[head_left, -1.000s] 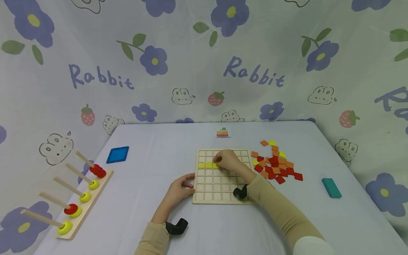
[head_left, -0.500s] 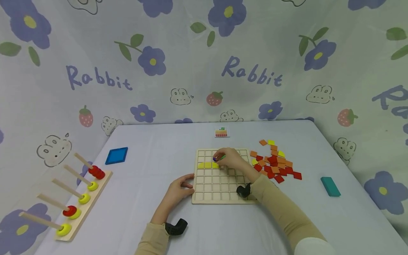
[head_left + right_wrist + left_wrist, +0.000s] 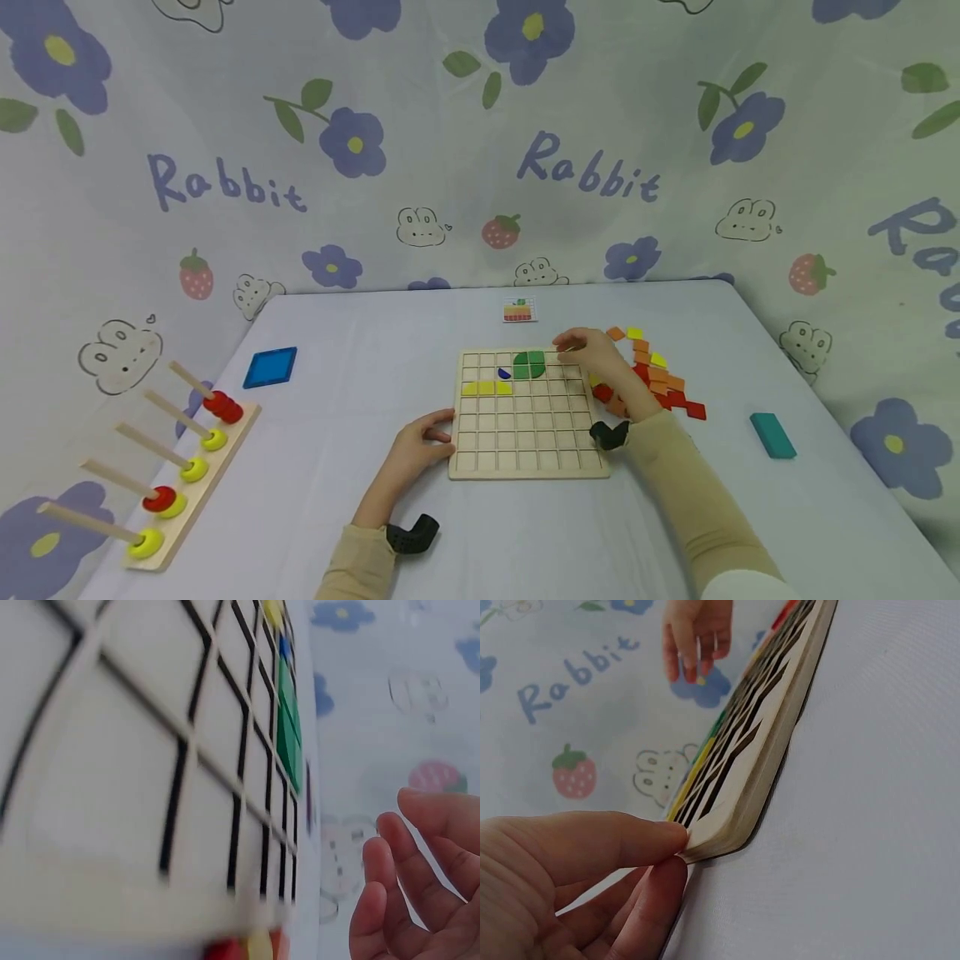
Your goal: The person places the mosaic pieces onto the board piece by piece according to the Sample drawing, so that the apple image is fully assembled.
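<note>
A wooden grid board (image 3: 525, 442) lies on the table. My left hand (image 3: 416, 442) pinches its left edge; in the left wrist view the thumb (image 3: 637, 838) lies along the top by the board's corner (image 3: 716, 832), with a finger against the side. Several green tiles (image 3: 528, 365) with rounded outer corners sit in the upper rows. Left of them rests a small blue half-round piece (image 3: 504, 373), above a row of yellow tiles (image 3: 487, 388). Over the upper right corner hovers my right hand (image 3: 596, 354). Its fingers are loosely bent and empty in the right wrist view.
Red, orange and yellow square tiles (image 3: 658, 387) lie heaped right of the board, partly behind the right forearm. A pattern card (image 3: 520, 309) lies beyond it. Farther out are a teal block (image 3: 773, 436), a blue tray (image 3: 270, 367) and a peg stand with rings (image 3: 191, 500).
My right hand has let go of the blue piece and moved right to the board's far corner, uncovering the green tiles. My left hand keeps its place on the edge.
</note>
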The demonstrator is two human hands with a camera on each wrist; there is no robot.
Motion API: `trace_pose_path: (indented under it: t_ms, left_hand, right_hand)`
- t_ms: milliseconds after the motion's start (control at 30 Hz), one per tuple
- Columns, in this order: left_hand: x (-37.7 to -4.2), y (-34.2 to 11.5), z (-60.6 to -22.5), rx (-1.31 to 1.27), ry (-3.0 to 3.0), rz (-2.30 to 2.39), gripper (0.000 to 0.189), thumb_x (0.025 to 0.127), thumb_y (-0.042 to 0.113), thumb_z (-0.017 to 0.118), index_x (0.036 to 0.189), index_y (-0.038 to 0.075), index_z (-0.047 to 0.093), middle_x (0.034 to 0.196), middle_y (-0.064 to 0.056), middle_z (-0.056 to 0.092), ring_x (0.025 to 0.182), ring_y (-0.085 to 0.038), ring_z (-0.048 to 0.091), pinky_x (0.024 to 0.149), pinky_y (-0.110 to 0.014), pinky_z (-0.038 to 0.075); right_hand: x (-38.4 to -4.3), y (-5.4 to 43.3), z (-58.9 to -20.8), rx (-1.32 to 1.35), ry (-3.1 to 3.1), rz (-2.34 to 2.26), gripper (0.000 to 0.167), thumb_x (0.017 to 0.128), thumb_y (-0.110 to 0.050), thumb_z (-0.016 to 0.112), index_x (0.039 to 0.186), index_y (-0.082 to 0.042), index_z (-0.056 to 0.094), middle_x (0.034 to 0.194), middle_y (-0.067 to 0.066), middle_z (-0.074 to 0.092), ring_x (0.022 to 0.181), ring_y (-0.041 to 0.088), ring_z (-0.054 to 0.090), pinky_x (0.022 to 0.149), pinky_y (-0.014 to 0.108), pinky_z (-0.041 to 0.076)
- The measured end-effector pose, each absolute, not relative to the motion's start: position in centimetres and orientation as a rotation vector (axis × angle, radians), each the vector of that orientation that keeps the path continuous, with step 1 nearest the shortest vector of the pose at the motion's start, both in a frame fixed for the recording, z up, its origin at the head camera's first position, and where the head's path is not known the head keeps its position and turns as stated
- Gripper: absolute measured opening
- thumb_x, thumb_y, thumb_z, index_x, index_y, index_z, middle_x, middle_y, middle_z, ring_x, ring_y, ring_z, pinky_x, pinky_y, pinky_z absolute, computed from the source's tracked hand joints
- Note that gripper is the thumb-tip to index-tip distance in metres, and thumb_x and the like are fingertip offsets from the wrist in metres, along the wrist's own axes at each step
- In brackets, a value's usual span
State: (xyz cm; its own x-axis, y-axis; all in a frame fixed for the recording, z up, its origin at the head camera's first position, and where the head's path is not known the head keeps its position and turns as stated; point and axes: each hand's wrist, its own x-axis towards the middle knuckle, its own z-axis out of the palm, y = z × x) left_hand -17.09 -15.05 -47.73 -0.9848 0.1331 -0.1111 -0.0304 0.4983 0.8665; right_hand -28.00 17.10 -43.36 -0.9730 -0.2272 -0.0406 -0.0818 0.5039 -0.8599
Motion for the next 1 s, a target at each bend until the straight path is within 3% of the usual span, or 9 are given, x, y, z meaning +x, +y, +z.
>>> trace_pose_path:
  t_ms: [200, 500, 767, 1000]
  left_hand:
    - [-17.2, -15.2, -47.7, 0.052, 2.562, 1.494, 0.053, 0.077, 0.006, 0.072, 0.127, 0.011, 0.056, 0.09, -0.004, 0.064, 0.083, -0.014, 0.057, 0.07, -0.029, 0.045]
    - [-17.3, -15.0, -47.9, 0.053, 2.564, 1.493, 0.053, 0.076, 0.006, 0.072, 0.127, 0.011, 0.057, 0.09, -0.003, 0.063, 0.083, -0.013, 0.057, 0.072, -0.029, 0.045]
    - [-17.2, -15.1, -47.9, 0.055, 2.551, 1.509, 0.053, 0.076, 0.006, 0.072, 0.127, 0.011, 0.057, 0.089, -0.003, 0.063, 0.083, -0.014, 0.057, 0.071, -0.029, 0.045]
    - [-17.3, -15.1, -47.9, 0.046, 2.55, 1.504, 0.053, 0.077, 0.006, 0.072, 0.127, 0.012, 0.057, 0.09, -0.003, 0.063, 0.083, -0.014, 0.057, 0.071, -0.029, 0.045]
  right_hand:
    - [-27.8, 21.3, -43.0, -0.123, 2.554, -1.637, 0.037, 0.089, -0.008, 0.059, 0.123, 0.004, 0.054, 0.119, 0.024, 0.055, 0.107, 0.034, 0.053, 0.092, 0.046, 0.042]
    - [-27.2, 25.9, -43.5, 0.223, 2.476, -1.708, 0.045, 0.092, -0.023, 0.057, 0.132, -0.005, 0.047, 0.132, 0.018, 0.046, 0.116, 0.033, 0.042, 0.098, 0.046, 0.036]
    - [-26.6, 28.4, -44.7, 0.494, 2.381, -1.791, 0.051, 0.09, -0.03, 0.059, 0.135, -0.01, 0.045, 0.135, 0.012, 0.043, 0.115, 0.031, 0.039, 0.086, 0.034, 0.042]
    - [-26.3, 29.9, -45.9, 0.574, 2.673, -1.413, 0.049, 0.09, -0.024, 0.058, 0.132, -0.001, 0.048, 0.13, 0.025, 0.043, 0.116, 0.039, 0.038, 0.097, 0.05, 0.033]
